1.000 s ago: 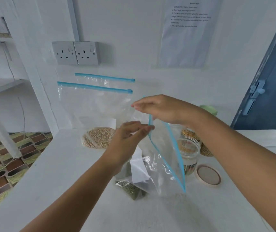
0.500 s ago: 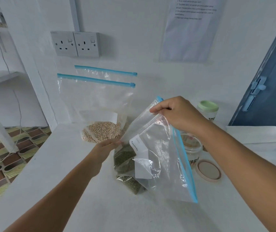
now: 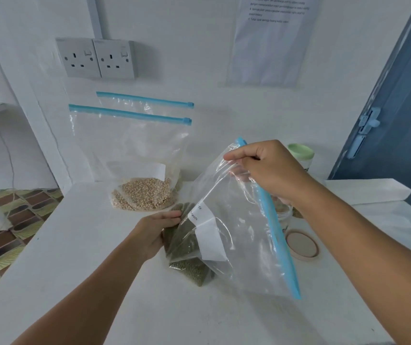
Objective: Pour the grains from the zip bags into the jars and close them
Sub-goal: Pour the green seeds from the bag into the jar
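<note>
A person tips a zip bag of green grains [image 3: 187, 242] toward an open jar [image 3: 283, 215] on a white surface [image 3: 75, 257], the bag now swung onto its side. A second ago both hands worked together at the blue zip strip [image 3: 271, 220] above the bag; since then the left hand [image 3: 154, 235] has dropped to the bag's bottom, where its curled fingers grip the plastic around the green grains, while the right hand [image 3: 269, 170] pinches the upper corner by the strip and holds it above the jar. The strip now slants down along the jar side of the bag, so the mouth faces the jar — the seal appears to have been worked open, though the gap itself cannot be made out. The grains sit bunched in the bag's low end, partly resting on the surface, away from the jar; none has moved toward the mouth yet. Most of the jar is hidden behind the right wrist. Its loose lid [image 3: 301, 245] lies flat just in front of the jar; a second jar with a green lid [image 3: 300, 151] stands behind it. On the far side of the tipped bag from the jar, a zip bag of pale grains [image 3: 144, 195] leans upright against the wall, zip shut, with another bag [image 3: 144, 100] behind it. Judged from this, pouring is about to begin — next the bag's bottom must rise.
</note>
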Demonstrator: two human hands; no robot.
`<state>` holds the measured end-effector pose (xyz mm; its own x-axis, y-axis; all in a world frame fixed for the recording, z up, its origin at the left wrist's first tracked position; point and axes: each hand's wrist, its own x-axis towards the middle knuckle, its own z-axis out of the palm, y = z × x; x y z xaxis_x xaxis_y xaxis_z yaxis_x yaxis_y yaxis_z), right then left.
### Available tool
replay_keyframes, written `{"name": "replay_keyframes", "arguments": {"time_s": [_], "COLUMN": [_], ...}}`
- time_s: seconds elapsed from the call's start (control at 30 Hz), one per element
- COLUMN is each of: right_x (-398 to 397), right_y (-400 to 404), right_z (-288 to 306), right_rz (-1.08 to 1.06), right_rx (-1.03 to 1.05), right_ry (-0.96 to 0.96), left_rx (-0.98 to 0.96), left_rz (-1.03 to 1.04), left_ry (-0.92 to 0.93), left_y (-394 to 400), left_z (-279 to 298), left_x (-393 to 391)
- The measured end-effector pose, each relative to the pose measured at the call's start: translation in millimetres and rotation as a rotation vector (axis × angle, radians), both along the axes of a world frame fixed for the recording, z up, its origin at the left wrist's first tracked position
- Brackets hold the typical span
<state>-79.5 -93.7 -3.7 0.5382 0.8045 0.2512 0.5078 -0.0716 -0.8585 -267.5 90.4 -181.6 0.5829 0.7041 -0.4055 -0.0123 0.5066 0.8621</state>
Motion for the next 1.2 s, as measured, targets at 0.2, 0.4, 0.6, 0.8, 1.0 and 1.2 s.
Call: {"name": "replay_keyframes", "arguments": {"time_s": [0.2,0.4,0.6,0.8,1.0,1.2], "right_x": [-4.1,-3.0,0.7,7.3,4.3,8.3], "right_y": [-7.2,-16.5,-22.4,-35.5,-27.6,-31.9], "right_z": [9.0,8.9,-16.3,-34.7,-39.2,-34.9], "right_rz": [0.008,-0.033,-0.050,-0.106,-0.141,-0.170], "right_rx": [0.092,0.166,0.183,0.158,0.154,0.235], "right_ry": [0.084,0.114,0.158,0.158,0.175,0.182], "left_rx": [0.099,0.388,0.541,0.634,0.556,0.699], "left_rz": [0.131,0.193,0.205,0.177,0.237,0.313], "left_ry": [-0.164,-0.160,-0.093,-0.040,-0.054,-0.077], "left_y": [-1.4,12.0,9.5,-3.7,-4.2,-8.6], "left_z": [22.6,64.5,69.9,55.7,56.6,68.1], "left_x": [-29.2,-51.1,-57.8,-60.3,-56.1,-59.4]}}
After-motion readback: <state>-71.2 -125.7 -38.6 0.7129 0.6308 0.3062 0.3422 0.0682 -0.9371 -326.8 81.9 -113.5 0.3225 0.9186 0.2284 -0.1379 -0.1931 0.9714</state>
